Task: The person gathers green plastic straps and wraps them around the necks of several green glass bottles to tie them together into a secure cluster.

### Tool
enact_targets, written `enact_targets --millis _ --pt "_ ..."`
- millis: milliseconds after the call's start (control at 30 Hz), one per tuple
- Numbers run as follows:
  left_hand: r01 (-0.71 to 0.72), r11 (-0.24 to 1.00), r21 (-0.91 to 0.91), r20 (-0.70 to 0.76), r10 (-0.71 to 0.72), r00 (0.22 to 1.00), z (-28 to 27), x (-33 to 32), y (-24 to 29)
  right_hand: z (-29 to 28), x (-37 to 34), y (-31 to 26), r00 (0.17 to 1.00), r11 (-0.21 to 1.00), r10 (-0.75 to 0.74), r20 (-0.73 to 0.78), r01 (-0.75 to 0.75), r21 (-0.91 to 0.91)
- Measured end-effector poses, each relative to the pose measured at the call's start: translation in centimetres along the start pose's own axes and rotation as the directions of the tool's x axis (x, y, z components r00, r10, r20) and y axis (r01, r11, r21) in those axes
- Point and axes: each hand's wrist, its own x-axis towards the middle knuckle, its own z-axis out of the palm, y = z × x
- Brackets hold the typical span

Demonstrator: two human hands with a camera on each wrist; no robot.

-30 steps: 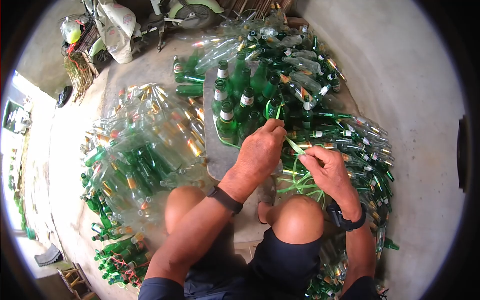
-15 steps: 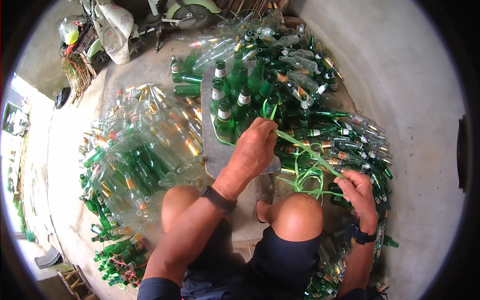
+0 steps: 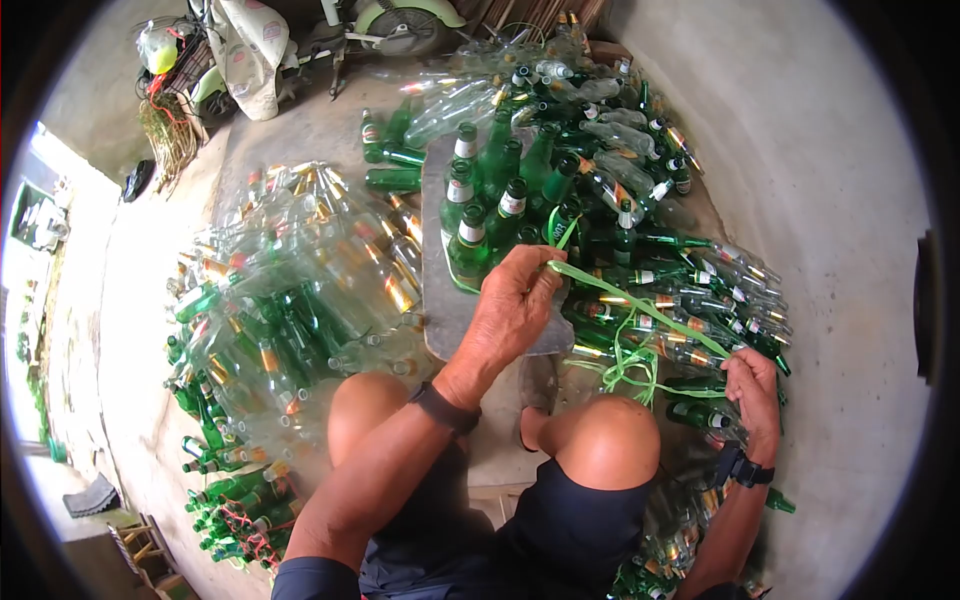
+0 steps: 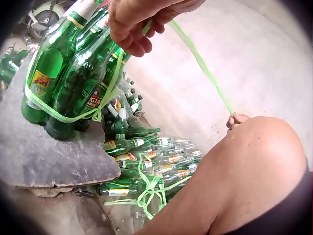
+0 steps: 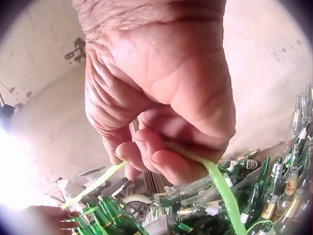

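A cluster of green glass bottles [image 3: 468,248] stands upright on a grey board [image 3: 437,318]. Light green plastic strap [image 4: 58,116] runs round their lower bodies, as the left wrist view shows. My left hand [image 3: 515,308] pinches the strap close beside the bundle's near right side. From there a length of strap [image 3: 645,305] stretches taut to my right hand [image 3: 753,395], held out to the right. In the right wrist view that hand's curled fingers [image 5: 168,164] hold the strap, and a loose end hangs from it. More strap lies tangled [image 3: 630,365] below the taut length.
Many clear and green bottles [image 3: 300,250] lie heaped on the left. Another pile [image 3: 690,290] covers the floor along the right wall [image 3: 850,250]. Behind stand a wheeled vehicle [image 3: 405,30] and a whitish sack [image 3: 250,60]. The person's bare knees [image 3: 605,440] are close to the board.
My right hand has moved away from the left hand, out to the right, drawing the strap into a long straight length. My left hand has stayed by the bottles, still pinching the strap.
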Motion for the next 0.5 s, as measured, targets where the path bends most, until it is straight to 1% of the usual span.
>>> enact_targets --millis 67,100,167,200,233,267,300,333,367,400,433,500 --pt "0.078 0.989 -0.124 0.007 -0.078 0.997 -0.2 -0.1 0.5 -0.1 1.2 -0.5 0.999 1.000 -0.018 0.033 0.018 -0.020" --pt "0.079 0.989 -0.124 0.005 -0.079 0.997 -0.2 -0.1 0.3 0.2 1.8 -1.4 0.999 1.000 -0.018 0.035 0.019 -0.020" --pt "0.126 0.972 -0.199 0.000 -0.129 0.992 -0.3 -0.3 -0.3 1.5 3.2 -3.9 0.998 0.995 -0.043 0.043 0.046 -0.093" --pt "0.125 0.972 -0.198 -0.001 -0.128 0.992 -0.4 -0.5 0.1 2.3 4.0 -4.7 0.997 0.992 -0.080 0.016 0.081 -0.093" --pt "0.201 0.950 -0.240 -0.005 -0.209 0.978 -0.6 -0.7 0.8 3.0 5.1 -5.7 0.996 0.992 -0.085 0.017 0.086 -0.091" --pt "0.273 0.920 -0.282 -0.006 -0.287 0.958 -0.8 -0.9 1.3 3.8 6.2 -6.7 0.987 0.980 -0.157 0.034 0.160 -0.115" --pt "0.268 0.922 -0.280 -0.010 -0.282 0.959 -0.9 -0.9 1.6 4.6 7.3 -7.8 0.972 0.963 -0.227 0.053 0.232 -0.138" --pt "0.270 0.904 -0.332 -0.044 -0.301 0.953 -1.0 -1.0 1.8 5.5 8.4 -8.9 0.971 0.962 -0.233 0.055 0.238 -0.137" --pt "0.271 0.884 -0.382 -0.077 -0.322 0.944 -1.1 -1.1 1.9 6.5 9.5 -10.0 0.954 0.935 -0.292 0.067 0.299 -0.188" --pt "0.275 0.875 -0.398 -0.076 -0.330 0.941 -1.3 -1.2 2.1 7.6 10.6 -11.1 0.933 0.903 -0.350 0.081 0.359 -0.237" --pt "0.269 0.878 -0.397 -0.082 -0.326 0.942 -1.4 -1.2 2.0 8.7 11.9 -12.1 0.931 0.901 -0.356 0.085 0.366 -0.235" --pt "0.262 0.835 -0.484 -0.132 -0.366 0.921 -1.3 -1.4 1.7 11.1 14.3 -14.0 0.818 0.761 -0.544 0.188 0.575 -0.299"
